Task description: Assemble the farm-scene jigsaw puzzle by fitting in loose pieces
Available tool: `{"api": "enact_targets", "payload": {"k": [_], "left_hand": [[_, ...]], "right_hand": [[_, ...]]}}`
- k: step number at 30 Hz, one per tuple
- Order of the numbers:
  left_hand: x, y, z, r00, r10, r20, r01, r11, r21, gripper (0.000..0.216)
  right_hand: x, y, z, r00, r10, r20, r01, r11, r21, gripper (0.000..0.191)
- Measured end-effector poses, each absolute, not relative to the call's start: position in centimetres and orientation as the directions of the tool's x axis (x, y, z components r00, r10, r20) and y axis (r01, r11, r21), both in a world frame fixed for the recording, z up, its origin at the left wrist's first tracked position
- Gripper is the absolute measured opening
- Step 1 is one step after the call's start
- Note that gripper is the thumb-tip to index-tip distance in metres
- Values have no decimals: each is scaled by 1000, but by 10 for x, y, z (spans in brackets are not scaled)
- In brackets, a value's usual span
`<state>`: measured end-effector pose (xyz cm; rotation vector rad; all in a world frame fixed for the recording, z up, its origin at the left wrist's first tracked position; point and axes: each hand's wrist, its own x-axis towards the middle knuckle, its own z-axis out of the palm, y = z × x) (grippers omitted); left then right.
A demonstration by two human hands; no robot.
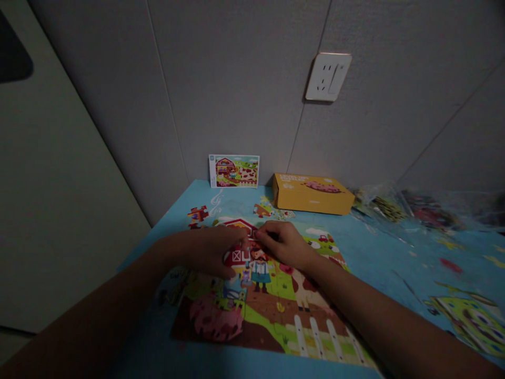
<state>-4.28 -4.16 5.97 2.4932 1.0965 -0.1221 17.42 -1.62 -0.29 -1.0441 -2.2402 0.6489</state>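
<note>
A farm jigsaw puzzle lies flat on the blue table, largely joined, showing a red barn, a farmer, a cow, a pink pig and a white fence. My left hand is over its left part beside the barn, thumb and fingers apart, with nothing visible between them. Across the barn's right side, my right hand has its fingers curled and their tips together on a puzzle piece near the roof. Part of the puzzle is hidden under both hands and the right forearm.
Loose pieces lie at the back left, with more loose pieces behind the puzzle. A picture card leans on the wall beside a yellow box. Plastic bags of pieces and a yellow cartoon picture are on the right.
</note>
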Motion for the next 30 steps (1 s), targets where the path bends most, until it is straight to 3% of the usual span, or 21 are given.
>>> {"api": "enact_targets", "payload": {"k": [4,8,12,15,19,30], "left_hand": [[-45,-38,67,733,630,-257,669,-599,440,15],[-45,-36,64,766,587,-261,620,-569,541,12],[-44,-35,57,742,577,-341,663,-562,495,20],[-45,-33,54,745,621,-244,654,-608,450,18],[-47,-27,48,731,678,-74,637,-641,428,34],[-49,-27,46,694,718,-62,691,-639,339,41]], "right_hand": [[175,-16,-3,-535,793,292,520,581,-626,27],[174,-17,-2,-529,796,293,526,579,-624,27],[174,-17,-1,-526,799,292,520,574,-632,26],[174,-17,-1,-528,796,295,515,576,-634,25],[174,-18,0,-523,801,291,512,568,-644,24],[173,-18,1,-521,805,283,518,562,-645,25]]}}
